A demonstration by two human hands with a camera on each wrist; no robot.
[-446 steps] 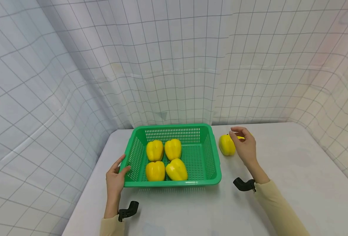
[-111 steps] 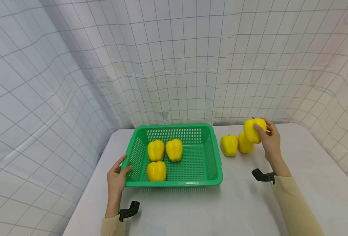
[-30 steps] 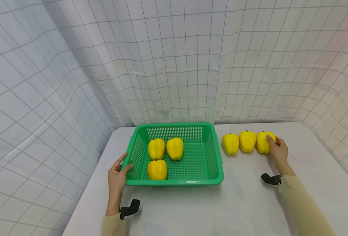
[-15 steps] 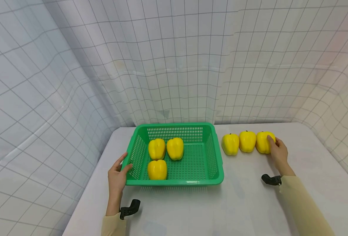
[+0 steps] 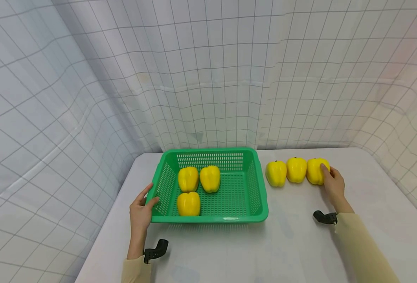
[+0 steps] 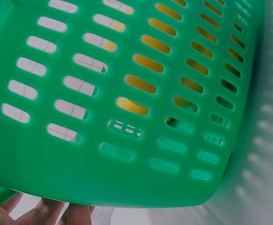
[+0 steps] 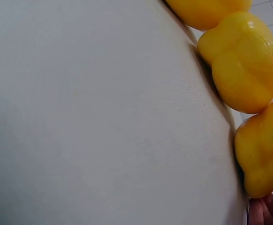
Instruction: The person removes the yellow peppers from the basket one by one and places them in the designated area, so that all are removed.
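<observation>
- A white curtain (image 5: 212,78) with a dark grid hangs from 9 through 12 to 3 o'clock around a pale, smooth table (image 5: 229,255).
- Within the last few seconds, the end pepper (image 5: 313,173) has come down from mid-air onto the table; over the last half second nothing plainly moves.
- That makes an even split, as I judge it: three peppers out in a row, three in the basket, where four lay in the earliest view.
- The row sits toward 3 o'clock of the green basket (image 5: 208,219): first pepper (image 5: 276,174) nearest it, then the middle pepper (image 5: 296,170), then the end pepper, close side by side with stems toward 12 o'clock.
- The right hand (image 5: 334,185), at 4 o'clock of the end pepper, holds it with thumb in front and fingers partly hidden behind, spread only to its width.
- The left hand (image 5: 140,216) grips the basket's rim at 8 o'clock, thumb inside, fingers outside.
- Inside, basket peppers lie at 10 (image 5: 188,179), 12 (image 5: 210,179) and 8 o'clock (image 5: 188,204).
- The basket looks like moulded plastic: rectangular, round-cornered, its walls pierced by rounded slots.
- The peppers are glossy, yellow and blocky, with deep lobes; whether real or artificial I cannot tell.
- Beige sleeves (image 5: 364,245) look soft and matte beside black wrist mounts (image 5: 325,217).
</observation>
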